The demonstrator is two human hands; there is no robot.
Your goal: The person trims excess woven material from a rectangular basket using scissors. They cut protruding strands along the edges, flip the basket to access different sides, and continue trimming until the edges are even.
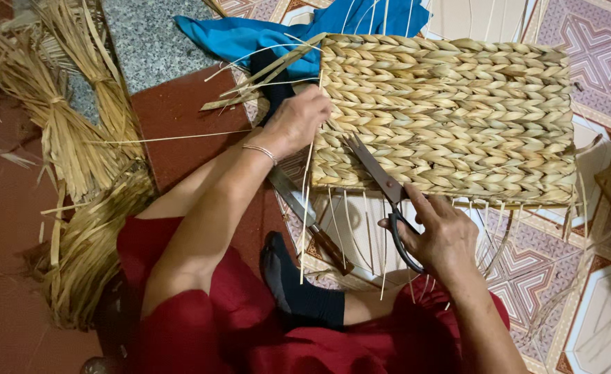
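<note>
On the patterned tile floor [599,62], in front of the seated person, lies a woven mat [451,118] of pale straw-coloured braided fibre; it is roughly rectangular, built of thick plaited rows running side to side, with thin loose strands [361,235] hanging from its near edge and a few more sticking out at its far left corner; the left hand [298,119] rests on the mat's left edge, fingers curled down and pressed onto the weave, a thin bracelet [260,151] on the wrist; the right hand [440,239] has its grip closed through the black loops of a pair of scissors [383,185], thumb in one loop and fingers in the other, the dark blades drawn nearly together and lying on the mat's near left part, pointing up and left; just beside the scissors, between the two forearms, a knife [305,215] with a brown handle lies on the floor, partly under the left wrist; a blue cloth [277,34] sits at the mat's far left corner, touching it; bundles of dried straw [77,159] are heaped at the left, on a red floor [1,235] beside a grey speckled stone slab [149,38], well apart from the mat; the person wears red clothing [201,325] and a black sock [295,291] near the knife's handle; no package or label shows.
</note>
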